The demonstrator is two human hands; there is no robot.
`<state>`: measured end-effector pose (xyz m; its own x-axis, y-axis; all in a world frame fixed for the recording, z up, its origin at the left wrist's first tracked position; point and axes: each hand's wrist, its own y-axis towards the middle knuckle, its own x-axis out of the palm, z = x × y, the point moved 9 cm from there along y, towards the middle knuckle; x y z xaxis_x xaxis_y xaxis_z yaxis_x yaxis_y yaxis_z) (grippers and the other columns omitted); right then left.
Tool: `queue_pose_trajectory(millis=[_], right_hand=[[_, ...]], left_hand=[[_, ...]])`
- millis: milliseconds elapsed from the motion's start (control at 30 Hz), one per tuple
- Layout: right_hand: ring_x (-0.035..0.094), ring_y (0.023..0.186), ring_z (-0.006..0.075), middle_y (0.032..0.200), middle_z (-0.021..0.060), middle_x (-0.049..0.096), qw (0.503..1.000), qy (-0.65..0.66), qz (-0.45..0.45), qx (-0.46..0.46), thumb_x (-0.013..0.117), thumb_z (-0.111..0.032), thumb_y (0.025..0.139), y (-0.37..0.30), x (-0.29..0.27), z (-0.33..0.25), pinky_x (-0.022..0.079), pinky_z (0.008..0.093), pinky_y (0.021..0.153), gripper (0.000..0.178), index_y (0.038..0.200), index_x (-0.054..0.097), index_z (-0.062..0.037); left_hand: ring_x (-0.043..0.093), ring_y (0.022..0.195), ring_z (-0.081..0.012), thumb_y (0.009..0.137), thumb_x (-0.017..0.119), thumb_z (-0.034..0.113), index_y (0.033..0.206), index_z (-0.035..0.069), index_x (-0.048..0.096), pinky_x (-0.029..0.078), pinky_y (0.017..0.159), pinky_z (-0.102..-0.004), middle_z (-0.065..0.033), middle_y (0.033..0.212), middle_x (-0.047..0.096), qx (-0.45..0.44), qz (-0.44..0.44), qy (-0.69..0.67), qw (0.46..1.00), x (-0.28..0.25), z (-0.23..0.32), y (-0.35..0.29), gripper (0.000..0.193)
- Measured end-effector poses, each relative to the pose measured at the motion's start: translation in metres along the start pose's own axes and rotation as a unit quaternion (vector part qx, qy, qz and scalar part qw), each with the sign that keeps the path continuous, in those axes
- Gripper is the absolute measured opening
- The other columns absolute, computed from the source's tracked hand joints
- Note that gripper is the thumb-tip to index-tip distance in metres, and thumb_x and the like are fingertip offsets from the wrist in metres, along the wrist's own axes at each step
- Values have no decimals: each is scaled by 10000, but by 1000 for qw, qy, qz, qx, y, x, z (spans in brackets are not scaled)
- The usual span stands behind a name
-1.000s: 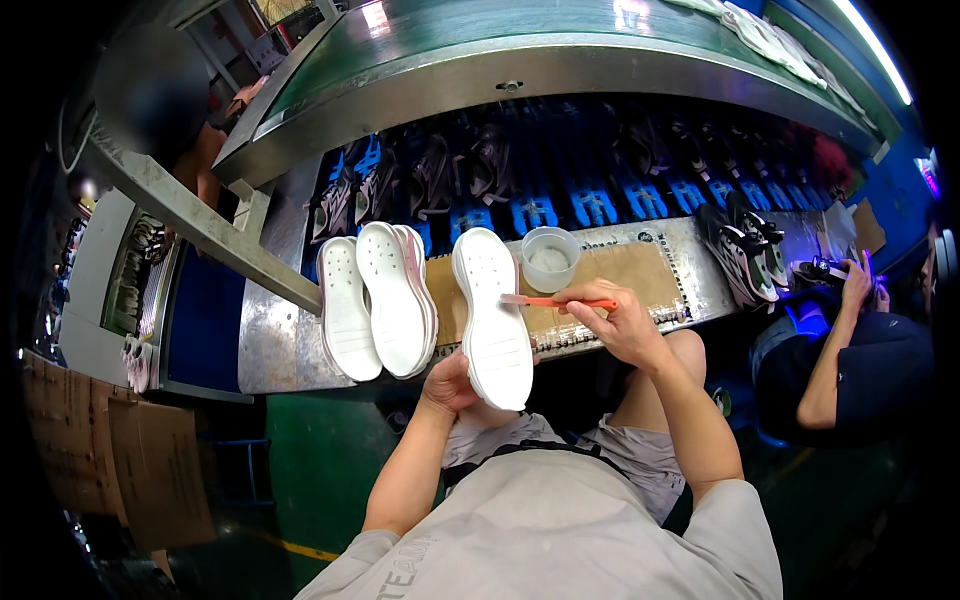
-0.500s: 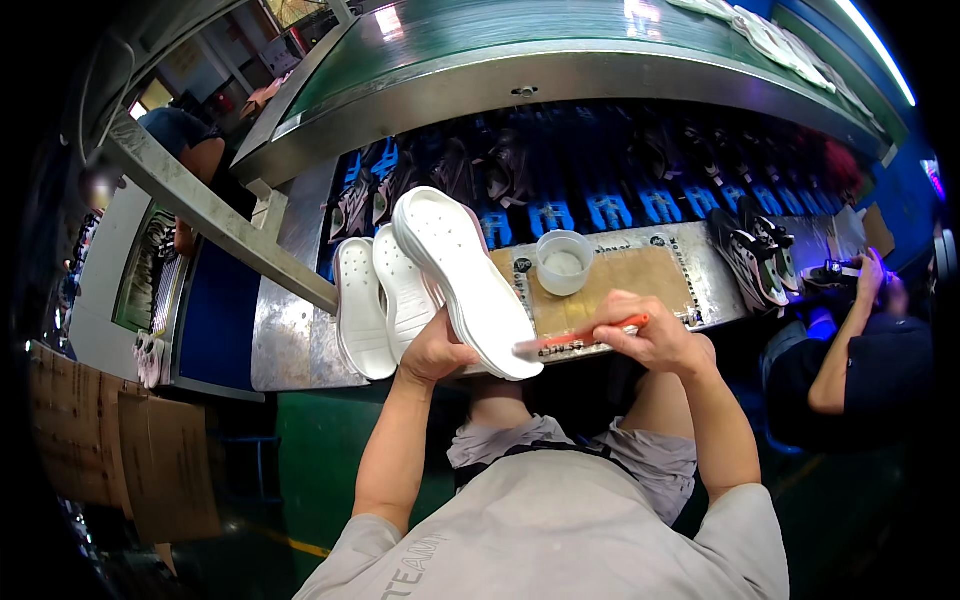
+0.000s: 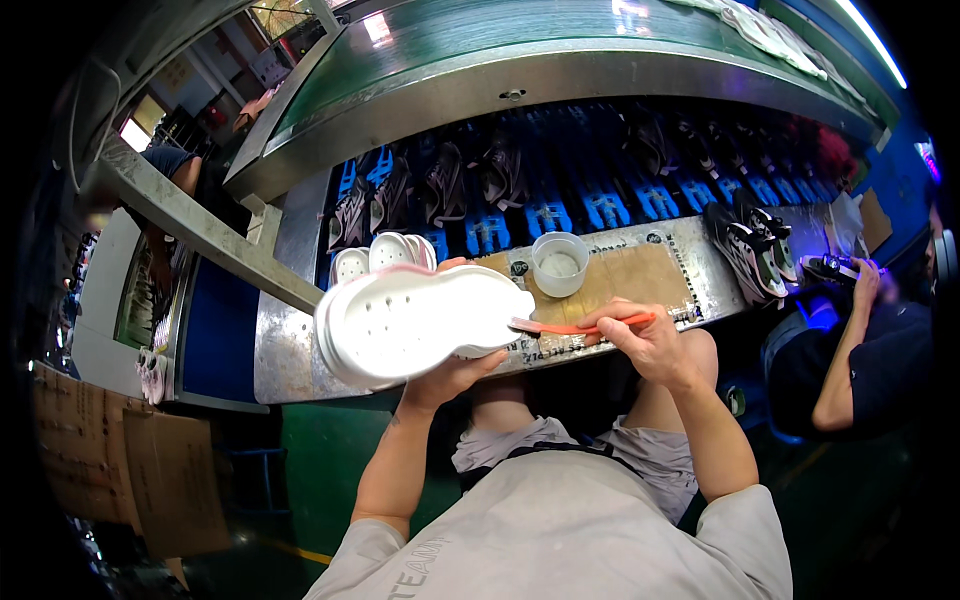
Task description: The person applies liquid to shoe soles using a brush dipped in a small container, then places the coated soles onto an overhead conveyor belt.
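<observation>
As my left hand [image 3: 452,379] grips a white sole [image 3: 425,318], seemingly for steadiness, by the bench's near edge [image 3: 290,372], my right hand [image 3: 640,340] pinches a red brush [image 3: 570,328] alongside.

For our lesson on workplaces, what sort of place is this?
Probably a shoe factory: a row of dark shoes, an apparent green conveyor belt, a white sole in the left hand.

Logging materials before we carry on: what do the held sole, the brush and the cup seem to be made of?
Sole: probably foam or rubber, matte white; its thick body looks moulded, with small holes.
Brush: handle likely plastic, smooth and evenly orange-red; bristle material is too small to tell.
Cup: seemingly plastic, as its wall looks cloudy and translucent.
</observation>
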<state>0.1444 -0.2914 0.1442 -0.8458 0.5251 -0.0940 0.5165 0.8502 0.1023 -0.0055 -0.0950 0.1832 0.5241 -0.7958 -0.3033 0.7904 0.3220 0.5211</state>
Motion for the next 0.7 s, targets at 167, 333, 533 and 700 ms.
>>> queue_pose_trajectory(millis=[167, 333, 533, 700], right_hand=[[716, 911, 159, 1004, 110, 737, 994, 112, 8, 5, 584, -143, 1050, -12, 14, -9, 551, 291, 847, 259, 1123, 735, 54], [700, 874, 157, 955, 108, 750, 994, 108, 17, -10, 590, -127, 1041, -27, 24, -34, 533, 286, 823, 242, 1116, 739, 48], [636, 792, 159, 806, 90, 757, 993, -16, 22, -117, 629, -50, 967, -41, 32, -73, 505, 292, 770, 177, 1046, 766, 30], [669, 757, 132, 834, 105, 753, 995, 66, -20, -68, 609, -68, 994, -50, 47, -82, 532, 266, 696, 199, 1052, 760, 49]], left_hand=[[538, 1313, -239, 941, 661, 491, 1475, 128, 402, 505, 1078, -446, -111, 1417, 503, -195, 3, -158, 968, 17, -18, -2, 695], [611, 1205, -254, 976, 558, 547, 1483, 158, 384, 591, 971, -431, -120, 1403, 515, -178, 7, -232, 956, 31, -55, 0, 662], [598, 1223, -295, 923, 623, 423, 1496, 117, 371, 566, 993, -429, -144, 1426, 499, -121, -6, -174, 977, 29, -62, 12, 697], [588, 1238, -329, 878, 677, 319, 1507, 83, 360, 544, 1011, -427, -164, 1445, 487, -100, -8, -125, 987, 28, -69, 11, 743]])
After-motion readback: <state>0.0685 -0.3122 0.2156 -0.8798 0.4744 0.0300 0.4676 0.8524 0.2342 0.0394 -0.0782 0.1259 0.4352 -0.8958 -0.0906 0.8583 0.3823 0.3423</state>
